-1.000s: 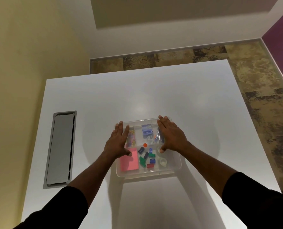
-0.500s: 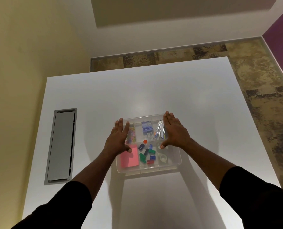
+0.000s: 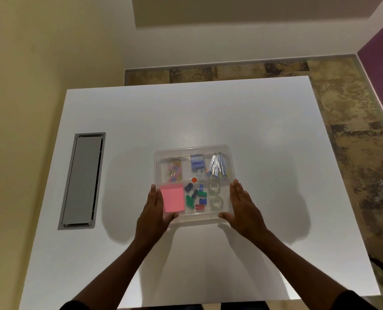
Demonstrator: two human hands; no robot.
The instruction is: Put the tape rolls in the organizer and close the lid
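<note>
Both hands moved down from the lid top; left hand [image 3: 152, 214] and right hand [image 3: 244, 209], fingers flat, press the sides of the closed organizer [image 3: 193, 151] holding two tape rolls [image 3: 215, 195].

There are two clear tape rolls [image 3: 215, 196], one pink pad of sticky notes [image 3: 172, 198], one box [image 3: 227, 151], one white table [image 3: 208, 113] and two hands [image 3: 153, 214].

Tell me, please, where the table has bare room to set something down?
Bare: the table beyond the organizer, right of it, and between it and the grey hatch. Crowded: the organizer's near sides, flanked by the left hand and right hand.
</note>
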